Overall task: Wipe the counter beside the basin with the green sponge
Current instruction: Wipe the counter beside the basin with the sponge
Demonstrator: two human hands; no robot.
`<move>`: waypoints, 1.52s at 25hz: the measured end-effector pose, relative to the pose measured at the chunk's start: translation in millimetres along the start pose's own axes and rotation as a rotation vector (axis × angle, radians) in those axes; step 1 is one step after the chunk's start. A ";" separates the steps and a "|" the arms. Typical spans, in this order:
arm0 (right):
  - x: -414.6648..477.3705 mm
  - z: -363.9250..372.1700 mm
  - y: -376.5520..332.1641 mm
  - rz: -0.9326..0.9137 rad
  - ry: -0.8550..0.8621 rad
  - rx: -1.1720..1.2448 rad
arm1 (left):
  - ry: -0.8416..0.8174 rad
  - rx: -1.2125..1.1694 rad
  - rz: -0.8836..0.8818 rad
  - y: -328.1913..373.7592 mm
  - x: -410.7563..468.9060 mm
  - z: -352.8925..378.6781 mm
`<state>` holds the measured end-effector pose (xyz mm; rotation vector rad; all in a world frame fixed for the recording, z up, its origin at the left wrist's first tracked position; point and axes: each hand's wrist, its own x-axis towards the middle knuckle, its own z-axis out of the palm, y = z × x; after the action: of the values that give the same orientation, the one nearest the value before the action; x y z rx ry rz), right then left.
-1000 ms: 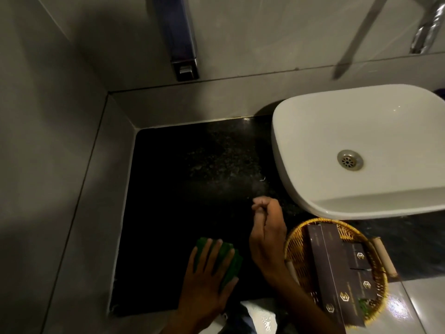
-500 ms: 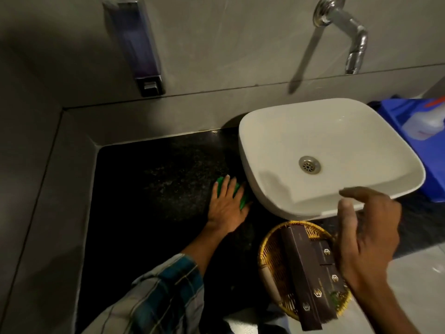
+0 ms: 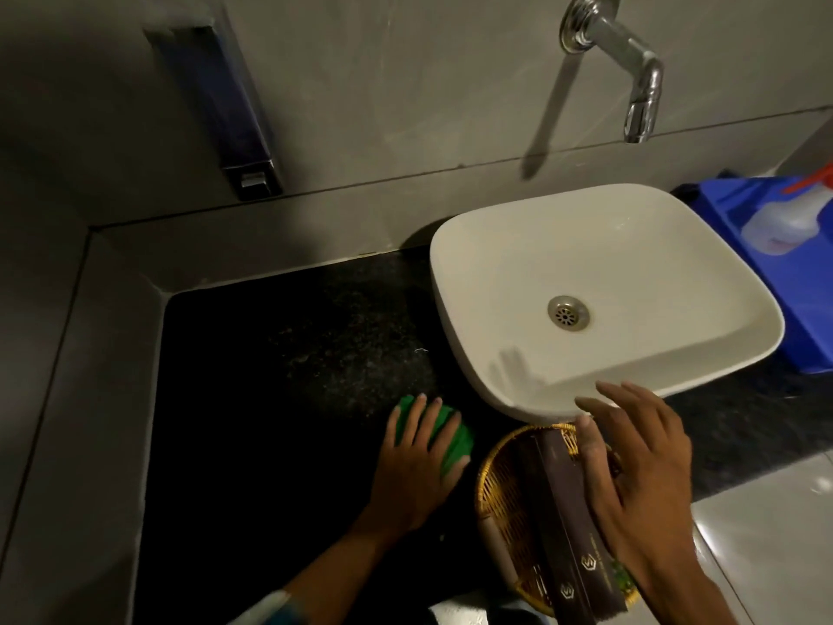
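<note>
My left hand (image 3: 417, 462) lies flat with spread fingers on the green sponge (image 3: 455, 437), pressing it onto the black speckled counter (image 3: 279, 399) just left of the white basin (image 3: 599, 300). Only the sponge's edges show around my fingers. My right hand (image 3: 640, 466) hovers with fingers apart over the round wicker basket (image 3: 500, 502), its fingertips near the basin's front rim. It holds nothing.
The basket holds dark brown boxes (image 3: 568, 525) and sits at the counter's front edge. A wall tap (image 3: 631, 65) hangs over the basin. A soap dispenser (image 3: 221, 106) is on the wall at left. A blue tray (image 3: 789, 272) with a spray bottle (image 3: 784, 223) stands at right.
My left hand has slid the sponge from beside the basin back toward the front of the counter. My right hand has moved left and lower, over the basket.
</note>
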<state>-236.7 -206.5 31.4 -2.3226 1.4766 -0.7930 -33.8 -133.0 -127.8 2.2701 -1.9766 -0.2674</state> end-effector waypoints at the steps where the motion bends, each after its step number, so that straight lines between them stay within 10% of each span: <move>1: 1.2 0.8 0.8 0.006 -0.018 -0.032 | 0.022 0.020 -0.043 -3.1 24.5 -4.2; 8: 5.9 59.6 -12.8 -0.136 -0.461 -0.362 | -0.066 0.014 -0.322 -97.1 113.2 -36.0; 19: 7.6 72.1 -2.3 -0.130 -0.457 -0.344 | 0.004 0.047 0.017 -56.0 70.2 -18.1; 33: 9.1 78.0 11.2 -0.143 -0.463 -0.304 | -0.092 -0.097 -0.655 -161.0 91.5 -66.9; 38: 8.3 31.1 5.7 0.004 -0.339 0.270 | -0.028 -0.151 -0.547 -90.3 52.4 -92.5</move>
<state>-220.1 -218.2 5.8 -2.1219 1.1523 -0.5255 80.1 -174.5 -58.7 2.6617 -1.2518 -0.4780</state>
